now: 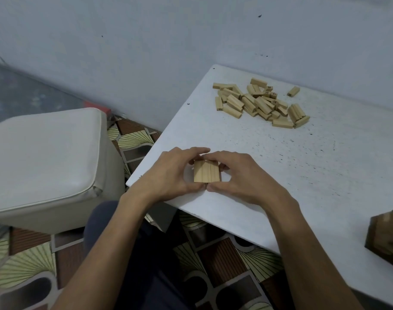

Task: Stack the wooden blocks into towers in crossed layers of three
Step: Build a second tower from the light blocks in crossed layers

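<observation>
Three wooden blocks lie side by side as one flat layer (206, 171) on the white table (314, 166), near its left corner. My left hand (171, 175) cups the layer from the left, and my right hand (238, 175) cups it from the right. The fingers curl around its far edge and the thumbs meet at its near edge. A loose pile of wooden blocks (258, 102) lies further back on the table. One single block (293, 91) sits apart to the right of the pile.
A stacked wooden tower (388, 236) stands at the table's right edge, partly cut off by the frame. A white padded stool (45, 162) stands left of the table. A pale wall runs behind. Patterned floor shows below, with my dark-trousered legs.
</observation>
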Tool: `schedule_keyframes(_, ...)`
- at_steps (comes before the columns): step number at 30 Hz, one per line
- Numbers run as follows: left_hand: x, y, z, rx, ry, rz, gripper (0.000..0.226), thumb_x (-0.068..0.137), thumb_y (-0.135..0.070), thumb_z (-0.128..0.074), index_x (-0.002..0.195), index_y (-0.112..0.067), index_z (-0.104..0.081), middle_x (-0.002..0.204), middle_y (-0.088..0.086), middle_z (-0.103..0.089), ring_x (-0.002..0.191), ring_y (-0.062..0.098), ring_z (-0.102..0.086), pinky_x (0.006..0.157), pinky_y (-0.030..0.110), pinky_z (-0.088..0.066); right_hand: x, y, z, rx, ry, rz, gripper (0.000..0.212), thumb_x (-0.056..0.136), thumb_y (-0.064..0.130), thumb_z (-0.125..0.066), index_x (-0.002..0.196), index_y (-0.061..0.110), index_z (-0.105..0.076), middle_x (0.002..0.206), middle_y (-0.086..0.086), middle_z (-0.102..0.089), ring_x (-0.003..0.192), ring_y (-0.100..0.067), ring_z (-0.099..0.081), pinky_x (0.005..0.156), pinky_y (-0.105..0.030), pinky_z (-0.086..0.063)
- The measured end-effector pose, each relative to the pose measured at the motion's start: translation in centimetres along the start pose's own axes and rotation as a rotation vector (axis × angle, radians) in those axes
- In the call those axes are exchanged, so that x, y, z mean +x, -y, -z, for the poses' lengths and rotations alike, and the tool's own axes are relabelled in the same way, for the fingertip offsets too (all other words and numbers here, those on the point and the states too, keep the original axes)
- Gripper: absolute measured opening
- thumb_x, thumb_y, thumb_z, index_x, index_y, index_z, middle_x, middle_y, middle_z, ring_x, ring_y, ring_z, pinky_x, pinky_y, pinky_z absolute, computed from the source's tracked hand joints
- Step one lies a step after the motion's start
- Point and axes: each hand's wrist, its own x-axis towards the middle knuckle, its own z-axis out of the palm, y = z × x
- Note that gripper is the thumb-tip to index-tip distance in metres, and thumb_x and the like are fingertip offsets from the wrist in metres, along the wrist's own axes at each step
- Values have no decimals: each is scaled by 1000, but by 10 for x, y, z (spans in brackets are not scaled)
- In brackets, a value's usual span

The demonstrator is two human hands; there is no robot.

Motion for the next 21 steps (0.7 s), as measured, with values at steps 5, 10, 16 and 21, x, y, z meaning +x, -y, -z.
schedule_keyframes(5, -2, 0, -2, 6, -9, 3, 77, 79, -38, -79, 146, -32, -42, 128, -11, -61, 108, 8, -51, 96, 32, -40, 0, -1, -2, 5, -5, 1, 64, 78, 23, -82, 136, 29, -56, 119, 12, -63, 93, 9, -53, 87, -16, -46)
schedule_keyframes(10, -2, 2, -3, 5, -12, 6, 76, 79, -39, -78, 145, -32, -43, 129, -11, -61, 108, 8, -52, 96, 31, -39, 1, -3, -3, 12, -8, 1, 63, 77, 24, -82, 134, 30, -57, 118, 12, -64, 96, 5, -56, 87, -18, -47)
schedule_keyframes(16, -4, 3, -4, 5, 1, 12, 81, 76, -49, -76, 147, -34, -39, 130, -12, -60, 110, 9, -52, 99, 38, -40, -3, -4, -3, 20, -9, 3, 66, 77, 24, -81, 137, 35, -54, 126, 12, -57, 104, 0, -54, 92, -24, -48)
schedule_keyframes(21, -14, 11, 0, -49, 11, 54, 84, 72, -59, -65, 148, -39, -34, 133, -15, -56, 113, 4, -49, 103, 39, -38, -18, -15, 4, 10, -15, -40, 71, 80, 33, -79, 142, 42, -45, 130, 24, -46, 107, 2, -51, 89, -18, -44)
